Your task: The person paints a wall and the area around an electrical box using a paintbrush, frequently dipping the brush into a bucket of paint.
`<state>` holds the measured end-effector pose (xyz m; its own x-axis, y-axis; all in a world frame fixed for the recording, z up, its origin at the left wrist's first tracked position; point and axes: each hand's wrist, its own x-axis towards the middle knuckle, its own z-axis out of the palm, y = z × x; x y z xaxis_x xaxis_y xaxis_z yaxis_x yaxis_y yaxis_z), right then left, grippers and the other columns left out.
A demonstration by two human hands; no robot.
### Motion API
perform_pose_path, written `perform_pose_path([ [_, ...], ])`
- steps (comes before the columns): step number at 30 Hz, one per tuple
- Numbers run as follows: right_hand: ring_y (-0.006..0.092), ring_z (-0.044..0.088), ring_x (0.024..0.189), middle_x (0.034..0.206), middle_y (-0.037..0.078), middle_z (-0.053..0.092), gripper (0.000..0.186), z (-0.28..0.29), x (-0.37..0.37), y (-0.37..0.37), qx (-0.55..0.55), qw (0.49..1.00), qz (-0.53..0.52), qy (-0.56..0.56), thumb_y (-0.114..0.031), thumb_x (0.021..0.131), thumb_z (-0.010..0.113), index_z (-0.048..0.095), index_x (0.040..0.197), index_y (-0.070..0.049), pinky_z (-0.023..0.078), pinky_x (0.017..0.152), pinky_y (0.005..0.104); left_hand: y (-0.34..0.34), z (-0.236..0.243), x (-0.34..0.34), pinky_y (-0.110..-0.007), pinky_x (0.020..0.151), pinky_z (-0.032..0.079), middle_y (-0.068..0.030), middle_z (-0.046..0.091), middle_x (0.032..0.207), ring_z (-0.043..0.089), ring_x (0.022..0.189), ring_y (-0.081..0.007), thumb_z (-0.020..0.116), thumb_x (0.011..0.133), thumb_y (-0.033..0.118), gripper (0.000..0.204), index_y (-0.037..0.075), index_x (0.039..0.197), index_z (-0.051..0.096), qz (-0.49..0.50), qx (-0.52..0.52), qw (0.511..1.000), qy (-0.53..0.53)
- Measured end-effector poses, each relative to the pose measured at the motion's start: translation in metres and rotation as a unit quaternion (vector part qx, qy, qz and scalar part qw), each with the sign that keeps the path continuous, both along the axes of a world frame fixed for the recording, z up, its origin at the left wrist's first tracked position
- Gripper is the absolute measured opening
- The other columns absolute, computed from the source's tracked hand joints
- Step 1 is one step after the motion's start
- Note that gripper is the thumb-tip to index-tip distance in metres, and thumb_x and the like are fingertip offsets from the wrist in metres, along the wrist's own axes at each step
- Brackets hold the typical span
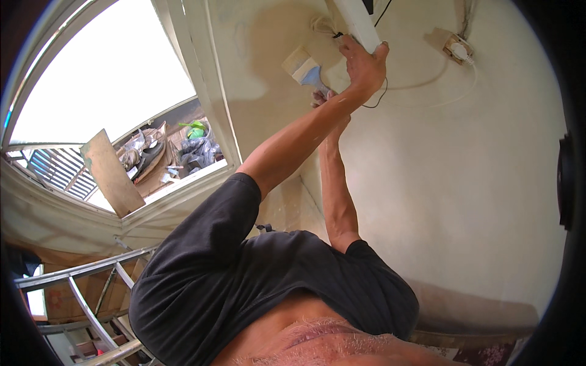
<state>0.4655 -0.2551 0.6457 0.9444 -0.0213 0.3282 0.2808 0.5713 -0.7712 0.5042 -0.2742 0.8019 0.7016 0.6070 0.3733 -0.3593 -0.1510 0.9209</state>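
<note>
Your right grip is closed on the flat paintbrush; its long axis slants up-left, bristles away from the white bar-shaped fixture your left grip clasps.

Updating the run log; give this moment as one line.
left hand: at white fixture | right hand: holding blue-handled brush | brush: near wall, contact unclear | nearby: socket

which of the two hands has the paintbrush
The right hand, partly hidden behind the left forearm: it grips the paintbrush. The left hand is instead at the white bar's end.
</note>
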Motion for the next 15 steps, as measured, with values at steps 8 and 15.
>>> perform_pose_path([
  [8,0.0216,0.071,0.085,0.093,0.011,0.072,0.018,-0.123,-0.020,-0.031,0.088,0.966,0.162,0.182,-0.021,0.093,0.067,0.064,0.102,-0.005,0.055,0.068,0.0336,0.043,-0.026,0.019,-0.052,0.101,0.040,-0.0298,0.043,0.128,0.049,0.117,-0.0472,0.073,0.074,0.029,0.083,-0.008,0.131,0.027,0.031,-0.072,0.997,-0.004],
  [15,0.0224,0.073,0.081,0.092,0.015,0.073,0.021,-0.193,-0.062,-0.104,0.087,0.950,0.158,0.257,-0.023,0.093,0.067,0.064,0.102,-0.004,0.059,0.063,0.0339,0.075,-0.036,0.056,-0.042,0.103,0.038,-0.0250,0.038,0.131,0.044,0.120,-0.0367,0.077,0.064,0.020,0.089,-0.011,0.132,0.028,-0.078,-0.181,0.980,0.010],
])
